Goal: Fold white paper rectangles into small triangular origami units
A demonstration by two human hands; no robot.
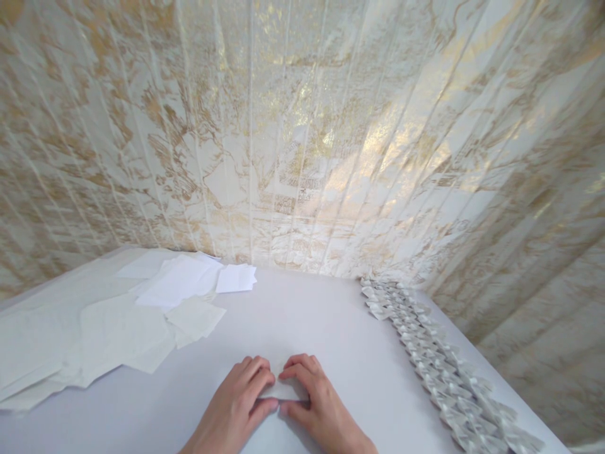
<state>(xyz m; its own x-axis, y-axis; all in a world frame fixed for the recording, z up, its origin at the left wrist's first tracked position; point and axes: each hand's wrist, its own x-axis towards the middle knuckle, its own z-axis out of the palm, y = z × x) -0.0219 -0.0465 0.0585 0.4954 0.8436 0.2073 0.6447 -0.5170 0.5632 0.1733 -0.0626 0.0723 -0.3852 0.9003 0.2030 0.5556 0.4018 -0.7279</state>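
At the lower middle of the head view, a small piece of pale paper [284,392] stretches between my two hands on the white table. My left hand [242,394] grips its left part, with curled fingers on the far side and the thumb on the near side. From the right, my right hand [317,398] holds it the same way, thumb pointing inward. The two thumb tips almost meet. A fold or near edge runs across the paper; its ends are hidden behind my fingers.
Overlapping sheets of thin off-white paper [118,328] cover the table's left side. White sheets [184,277] and a small white stack [235,278] lie behind. Rows of folded grey paper pieces [435,372] run along the right edge. A gold-patterned curtain [283,139] hangs beyond the table [302,315].
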